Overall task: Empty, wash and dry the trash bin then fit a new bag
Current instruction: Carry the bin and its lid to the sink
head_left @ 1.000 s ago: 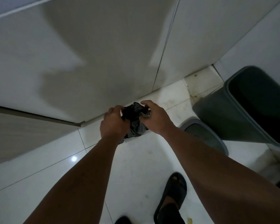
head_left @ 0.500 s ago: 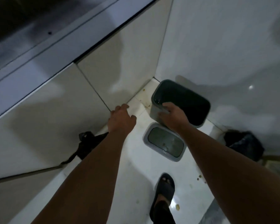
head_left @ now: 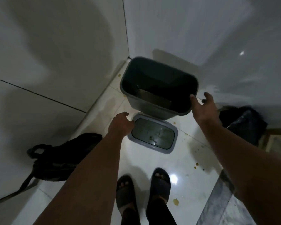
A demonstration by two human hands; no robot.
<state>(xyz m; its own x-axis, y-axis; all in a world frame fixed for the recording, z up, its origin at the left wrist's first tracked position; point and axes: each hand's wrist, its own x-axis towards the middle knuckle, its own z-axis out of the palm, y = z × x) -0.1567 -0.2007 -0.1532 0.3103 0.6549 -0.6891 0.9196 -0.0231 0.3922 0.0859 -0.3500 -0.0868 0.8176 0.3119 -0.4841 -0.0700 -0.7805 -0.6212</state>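
Observation:
A grey rectangular trash bin (head_left: 146, 108) stands open and unlined in the corner of the white tiled walls, its inside dark. Its grey lid (head_left: 152, 135) lies flat on the floor just in front, soiled with specks. My left hand (head_left: 120, 124) hovers at the lid's left edge with loosely curled fingers, a fingertip at the rim. Spread open, my right hand (head_left: 203, 108) reaches to the bin's right corner and its index finger touches the rim. A crumpled black bag with loop handles (head_left: 60, 159) lies on the floor by the left wall.
A filled black trash bag (head_left: 243, 124) sits against the right wall beside a wooden threshold (head_left: 276, 142). My feet in dark sandals (head_left: 161, 181) stand on the glossy white floor behind the lid. Yellowish spots (head_left: 175, 202) dot the tiles.
Both hands let go of the black bag, which now lies by the left wall. My right hand went from the bin's near rim to its right corner; my left hand dropped to the lid.

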